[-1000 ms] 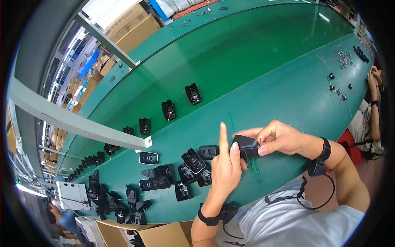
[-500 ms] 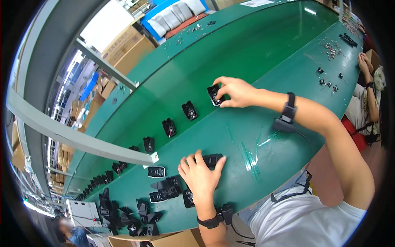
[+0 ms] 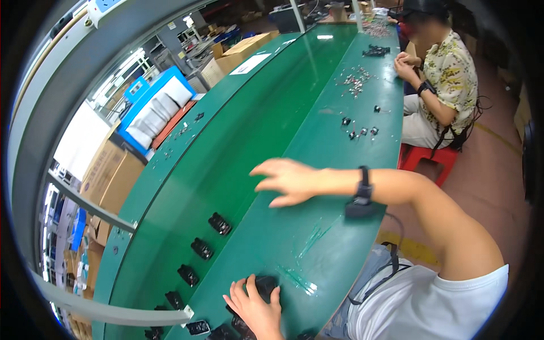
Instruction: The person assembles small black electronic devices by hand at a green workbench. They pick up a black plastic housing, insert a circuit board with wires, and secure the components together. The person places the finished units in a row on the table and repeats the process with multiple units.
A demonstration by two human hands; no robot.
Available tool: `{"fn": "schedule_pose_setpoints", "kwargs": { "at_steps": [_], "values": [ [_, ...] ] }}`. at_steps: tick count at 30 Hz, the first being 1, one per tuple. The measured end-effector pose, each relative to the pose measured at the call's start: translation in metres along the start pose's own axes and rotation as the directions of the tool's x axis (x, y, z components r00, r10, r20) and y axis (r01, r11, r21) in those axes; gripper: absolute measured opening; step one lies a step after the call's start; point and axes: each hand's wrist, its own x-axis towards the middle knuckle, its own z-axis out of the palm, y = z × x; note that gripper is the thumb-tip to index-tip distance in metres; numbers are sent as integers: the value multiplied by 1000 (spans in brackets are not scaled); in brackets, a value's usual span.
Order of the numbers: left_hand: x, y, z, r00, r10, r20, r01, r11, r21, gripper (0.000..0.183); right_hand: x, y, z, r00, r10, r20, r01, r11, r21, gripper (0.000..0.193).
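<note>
My left hand is at the near end of the green table, its fingers and thumb curled round a black plastic housing that rests on the tabletop. My right hand reaches over the edge between table and green conveyor belt, fingers apart and nothing in it. On the belt, a black housing lies nearest to that hand, in a row with another housing and several more. Close by my left hand are further black housings, partly cut off by the picture's lower edge.
Clear greenish strips lie on the table before me. Small wired parts and a loose pile of bits sit farther along. A co-worker sits on a red stool. A grey metal frame crosses at left.
My right hand has let go of a black housing, left on the belt, and drawn away from it with fingers spread. The view has swung right, bringing the co-worker into sight.
</note>
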Motion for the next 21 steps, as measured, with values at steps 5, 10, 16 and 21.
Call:
{"fn": "schedule_pose_setpoints", "kwargs": {
  "at_steps": [5,10,16,21],
  "values": [
    [0,21,-4,974,210,-84,-220,966,-133,62,-172,97,-116,655,626,-423,-755,574,-318,67],
    [1,30,1,952,294,-90,-306,928,-212,61,-276,146,-155,94,907,-411,-972,173,158,84],
    [0,39,3,944,324,-67,-328,895,-302,62,-168,122,-67,613,777,-145,-786,579,-216,60],
    [1,37,18,948,318,-25,-305,877,-372,62,-113,74,-22,841,540,-38,-541,840,-37,20]
  ]
}}
